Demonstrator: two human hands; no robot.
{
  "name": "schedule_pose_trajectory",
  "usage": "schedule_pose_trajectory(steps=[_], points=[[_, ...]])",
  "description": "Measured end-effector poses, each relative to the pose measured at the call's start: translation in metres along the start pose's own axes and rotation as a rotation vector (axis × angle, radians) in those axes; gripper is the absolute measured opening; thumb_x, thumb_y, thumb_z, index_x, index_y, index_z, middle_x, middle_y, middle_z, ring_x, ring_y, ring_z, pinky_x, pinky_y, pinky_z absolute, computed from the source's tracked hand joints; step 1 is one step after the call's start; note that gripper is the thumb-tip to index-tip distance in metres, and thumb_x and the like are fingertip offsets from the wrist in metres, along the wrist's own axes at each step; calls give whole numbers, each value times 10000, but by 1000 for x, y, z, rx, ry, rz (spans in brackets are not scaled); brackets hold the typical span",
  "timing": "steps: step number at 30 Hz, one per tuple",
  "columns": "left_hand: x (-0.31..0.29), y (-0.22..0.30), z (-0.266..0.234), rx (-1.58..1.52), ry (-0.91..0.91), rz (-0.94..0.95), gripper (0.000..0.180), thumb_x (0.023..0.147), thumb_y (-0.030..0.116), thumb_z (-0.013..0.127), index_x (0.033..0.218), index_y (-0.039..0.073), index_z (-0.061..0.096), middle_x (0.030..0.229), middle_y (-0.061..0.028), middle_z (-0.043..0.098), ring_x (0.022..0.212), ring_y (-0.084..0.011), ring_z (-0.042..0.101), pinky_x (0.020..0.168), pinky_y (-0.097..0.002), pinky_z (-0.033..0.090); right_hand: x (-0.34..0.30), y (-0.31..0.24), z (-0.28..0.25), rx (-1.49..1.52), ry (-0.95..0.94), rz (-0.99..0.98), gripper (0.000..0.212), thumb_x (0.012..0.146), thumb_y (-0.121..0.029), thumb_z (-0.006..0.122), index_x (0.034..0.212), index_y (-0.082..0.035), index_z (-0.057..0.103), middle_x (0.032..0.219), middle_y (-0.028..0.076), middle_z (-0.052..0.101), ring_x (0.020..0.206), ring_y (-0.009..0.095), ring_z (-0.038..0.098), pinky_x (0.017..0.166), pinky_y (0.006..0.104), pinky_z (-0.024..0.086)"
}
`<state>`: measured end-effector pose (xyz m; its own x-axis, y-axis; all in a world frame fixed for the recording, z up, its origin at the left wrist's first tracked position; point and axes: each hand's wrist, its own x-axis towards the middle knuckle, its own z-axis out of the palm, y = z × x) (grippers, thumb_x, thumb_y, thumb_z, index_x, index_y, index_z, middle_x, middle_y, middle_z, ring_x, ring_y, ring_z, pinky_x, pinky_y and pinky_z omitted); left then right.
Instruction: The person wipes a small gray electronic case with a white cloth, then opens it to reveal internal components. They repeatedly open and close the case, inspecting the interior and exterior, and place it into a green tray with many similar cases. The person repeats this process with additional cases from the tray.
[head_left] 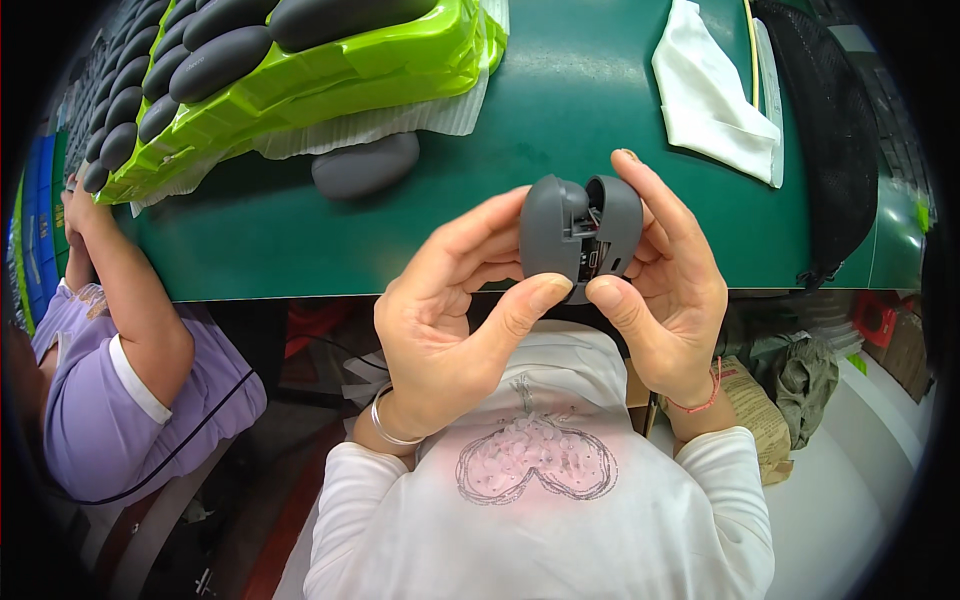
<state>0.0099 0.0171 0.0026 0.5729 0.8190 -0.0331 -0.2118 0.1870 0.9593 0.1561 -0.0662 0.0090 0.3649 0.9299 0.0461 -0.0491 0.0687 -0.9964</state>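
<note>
Just above the near edge of the green table [590,90], I hold a dark grey, rounded plastic device between both hands. Its housing is parted down the middle, and a circuit board [588,262] with a small port shows in the gap. My left hand [445,310] grips the left shell half [543,232], thumb at the bottom and fingers behind. Around the right shell half [622,215] my right hand [672,290] is closed, its index finger raised along the side. Whether the halves still touch at the back is hidden.
A bright green tray [400,72] with several grey oval cases [220,65] stands at the far left. One similar case [366,165] lies beside it. White cloth [705,100] and a black mesh bag [830,150] are at right. A person in purple [150,350] sits at left.
</note>
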Motion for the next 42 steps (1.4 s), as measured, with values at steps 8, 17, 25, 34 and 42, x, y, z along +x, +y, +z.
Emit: schedule_pose_trajectory(steps=[8,17,25,34,42], points=[[-1,-1,-1,63,-30,-11,466,800,-45,706,1232,-89,537,1130,-177,643,989,-205,653,847,-298,536,1,4,-2,-55,-27,-33,606,808,13,685,1364,19,444,1150,133,563,988,180,609,859,301,548],[-1,-4,-4,201,-54,42,469,775,-59,709,1225,-55,577,1042,-156,674,881,-192,688,778,-282,553,3,7,-6,-146,-58,-133,603,774,1,704,1335,29,485,1008,138,593,833,172,614,743,284,555],[0,0,-10,216,-104,49,444,784,-80,692,1202,-130,550,1051,-203,655,942,-219,658,819,-310,559,5,8,-4,-208,-56,-169,612,744,-21,715,1315,39,504,939,145,610,765,194,602,698,292,552],[3,2,-13,367,-96,138,443,763,-78,712,1178,-132,567,1023,-194,659,918,-207,657,813,-305,557,5,15,6,-282,15,-271,556,751,36,685,1283,41,527,1148,191,617,813,213,606,699,295,564],[11,-6,-13,372,-91,201,441,741,-93,706,1171,-55,611,997,-170,677,850,-195,692,726,-270,578,12,15,3,-258,0,-231,505,769,66,655,1262,24,556,1119,173,624,835,202,609,736,287,566]])
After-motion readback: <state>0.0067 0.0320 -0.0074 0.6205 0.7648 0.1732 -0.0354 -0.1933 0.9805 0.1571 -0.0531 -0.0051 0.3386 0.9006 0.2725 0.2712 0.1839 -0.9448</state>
